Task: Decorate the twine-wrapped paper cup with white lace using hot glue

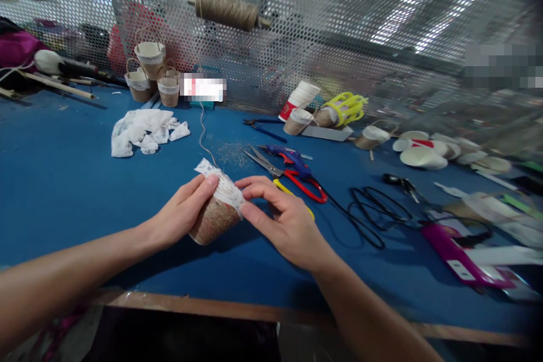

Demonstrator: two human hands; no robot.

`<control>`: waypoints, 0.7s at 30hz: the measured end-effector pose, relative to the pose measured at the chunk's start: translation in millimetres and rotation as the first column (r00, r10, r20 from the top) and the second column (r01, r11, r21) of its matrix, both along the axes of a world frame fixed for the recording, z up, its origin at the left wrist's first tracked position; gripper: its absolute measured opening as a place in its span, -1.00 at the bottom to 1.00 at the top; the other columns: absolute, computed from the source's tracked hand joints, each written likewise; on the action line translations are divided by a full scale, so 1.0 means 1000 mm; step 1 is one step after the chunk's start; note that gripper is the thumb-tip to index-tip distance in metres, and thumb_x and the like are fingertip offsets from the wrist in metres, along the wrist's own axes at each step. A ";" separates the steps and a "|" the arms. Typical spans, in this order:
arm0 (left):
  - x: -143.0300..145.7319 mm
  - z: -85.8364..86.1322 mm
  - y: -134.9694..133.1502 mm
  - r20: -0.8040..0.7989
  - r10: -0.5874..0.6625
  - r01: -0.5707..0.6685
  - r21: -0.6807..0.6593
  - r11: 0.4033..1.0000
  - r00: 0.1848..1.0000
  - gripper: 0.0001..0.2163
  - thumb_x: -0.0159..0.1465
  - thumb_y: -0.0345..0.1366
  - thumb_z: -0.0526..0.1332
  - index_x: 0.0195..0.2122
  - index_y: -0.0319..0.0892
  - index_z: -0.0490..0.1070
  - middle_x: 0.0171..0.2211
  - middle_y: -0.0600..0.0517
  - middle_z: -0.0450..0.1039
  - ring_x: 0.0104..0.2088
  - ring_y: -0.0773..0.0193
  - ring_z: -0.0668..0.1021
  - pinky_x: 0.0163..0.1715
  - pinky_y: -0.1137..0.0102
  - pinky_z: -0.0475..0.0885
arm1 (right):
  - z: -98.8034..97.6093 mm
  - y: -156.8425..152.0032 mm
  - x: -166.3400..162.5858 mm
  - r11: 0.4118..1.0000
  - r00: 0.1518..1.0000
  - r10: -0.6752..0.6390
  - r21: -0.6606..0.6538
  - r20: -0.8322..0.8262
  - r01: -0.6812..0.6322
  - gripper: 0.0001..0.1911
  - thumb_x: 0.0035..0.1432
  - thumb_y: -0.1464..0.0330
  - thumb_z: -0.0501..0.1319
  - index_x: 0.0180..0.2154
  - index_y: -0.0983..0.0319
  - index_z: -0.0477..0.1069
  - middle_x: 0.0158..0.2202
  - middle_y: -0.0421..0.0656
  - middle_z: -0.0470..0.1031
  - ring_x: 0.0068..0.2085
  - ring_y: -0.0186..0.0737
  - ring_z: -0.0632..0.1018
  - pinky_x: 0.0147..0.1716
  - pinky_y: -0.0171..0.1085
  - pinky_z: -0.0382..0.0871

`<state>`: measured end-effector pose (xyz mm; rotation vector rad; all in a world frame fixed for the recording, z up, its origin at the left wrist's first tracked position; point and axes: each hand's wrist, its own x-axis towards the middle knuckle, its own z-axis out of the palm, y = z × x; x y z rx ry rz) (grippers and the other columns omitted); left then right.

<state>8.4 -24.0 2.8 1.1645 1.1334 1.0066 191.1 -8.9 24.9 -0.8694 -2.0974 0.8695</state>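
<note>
Between my hands, tilted above the blue table, is a small cup wrapped in brown twine. White lace runs round its rim, and a loose end sticks up at the left. My left hand grips the cup's left side, thumb on the lace. Thumb and fingertips of my right hand pinch the lace at the rim's right side. Beyond the cup lie open-bladed scissors with red and yellow handles, and a blue glue gun beside them. A thin twine strand trails behind the cup.
White lace scraps lie at the left. Finished small baskets stand at the back left. A twine spool hangs on the mesh panel. Paper cups, pliers, a coiled black cable and a purple power strip occupy the right.
</note>
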 end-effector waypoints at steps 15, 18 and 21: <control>0.003 -0.009 -0.006 -0.125 0.045 -0.018 0.206 0.978 0.991 -0.64 0.23 -0.10 0.10 -0.01 -0.16 0.25 -0.16 -0.02 0.41 -0.17 0.16 0.42 -0.14 0.36 0.25 | -0.003 -0.002 -0.004 0.999 1.000 -0.022 0.032 -0.011 0.022 -0.94 0.11 0.36 0.18 -0.36 0.23 0.36 -0.21 -0.07 0.43 -0.15 -0.24 0.48 -0.11 -0.17 0.37; 0.002 -0.009 -0.007 -0.224 0.089 -0.018 0.299 0.954 0.970 -0.57 0.20 -0.15 0.15 0.06 -0.16 0.19 -0.11 -0.06 0.39 -0.17 0.15 0.43 -0.11 0.33 0.25 | -0.005 -0.002 -0.005 1.000 1.000 -0.009 0.024 0.002 0.009 -0.92 0.12 0.38 0.16 -0.40 0.25 0.36 -0.23 -0.05 0.42 -0.13 -0.23 0.48 -0.11 -0.19 0.36; -0.001 -0.009 -0.007 -0.331 0.146 0.003 0.411 0.912 0.932 -0.49 0.14 -0.17 0.23 0.09 -0.18 0.17 -0.09 -0.10 0.36 -0.17 0.12 0.43 -0.12 0.32 0.26 | -0.006 -0.002 -0.005 1.000 1.000 0.004 0.026 -0.001 -0.004 -0.94 0.12 0.39 0.16 -0.39 0.25 0.35 -0.22 -0.04 0.41 -0.11 -0.23 0.46 -0.11 -0.19 0.36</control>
